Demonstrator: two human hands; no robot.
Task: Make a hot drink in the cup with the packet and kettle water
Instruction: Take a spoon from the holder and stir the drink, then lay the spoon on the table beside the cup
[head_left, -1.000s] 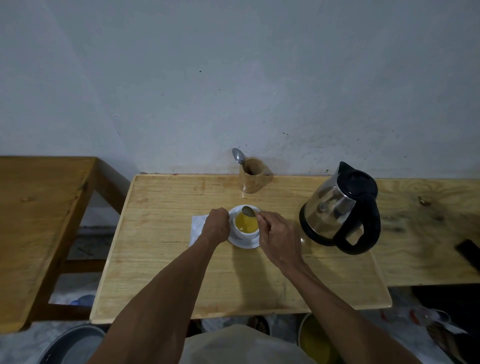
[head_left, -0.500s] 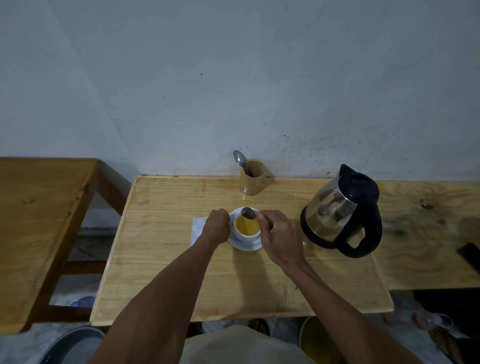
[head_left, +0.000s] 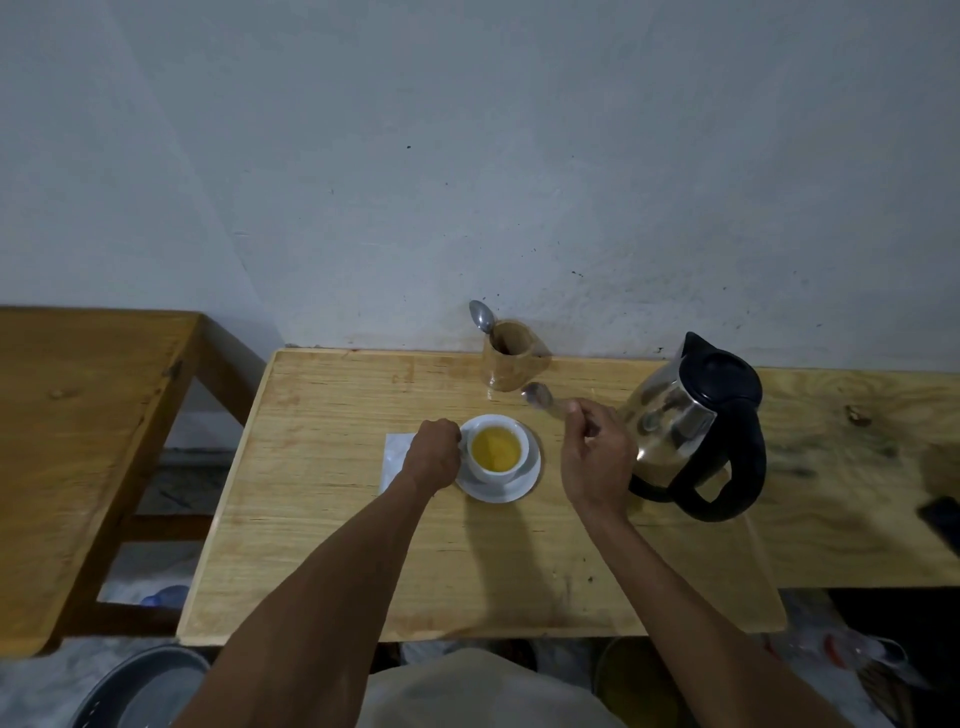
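Note:
A white cup filled with yellow liquid stands on a white saucer near the middle of the wooden table. My left hand is closed against the cup's left side, at its handle. My right hand holds a metal spoon raised to the right of the cup, its bowl pointing toward the wall. A steel kettle with a black lid and handle stands just right of that hand. A white packet or paper lies flat to the left of the cup, partly under my left wrist.
A wooden holder with a second spoon stands against the wall behind the cup. Another wooden table sits to the left with a gap between. A dark object lies at the far right edge. Basins show on the floor below.
My right hand has lifted the spoon out of the cup and carried it up and to the right, toward the wooden holder. My left hand stays at the cup.

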